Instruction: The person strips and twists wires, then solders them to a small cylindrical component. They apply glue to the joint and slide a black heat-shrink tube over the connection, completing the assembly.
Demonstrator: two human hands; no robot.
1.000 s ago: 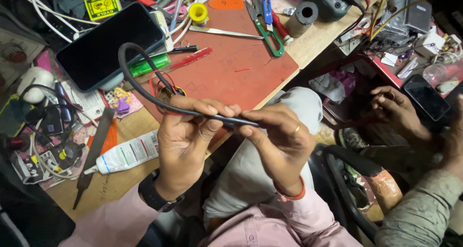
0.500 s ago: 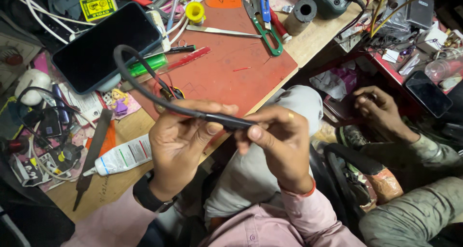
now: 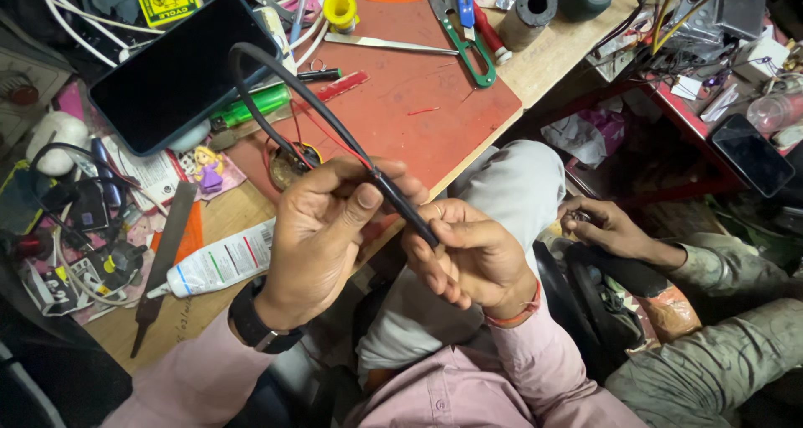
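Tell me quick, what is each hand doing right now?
Left hand: closed, grip pinching the black cable.
Right hand: closed, grip on the same black cable's lower end.

The cable (image 3: 335, 135) pinched between the left hand (image 3: 322, 236) and right hand (image 3: 468, 257) looks like smooth, slightly glossy black rubber or plastic. Beyond the hands lies a matt red mat (image 3: 401, 102), scuffed, on a bare wooden bench (image 3: 552, 56) with a dull grain. Left of the left hand, the phone (image 3: 180, 68) has a glossy glass face, the tube (image 3: 213, 265) shiny white plastic, the file (image 3: 163, 257) dark rough metal. The snips (image 3: 468, 39) have green plastic handles. The sleeves (image 3: 535, 378) are soft pink cloth
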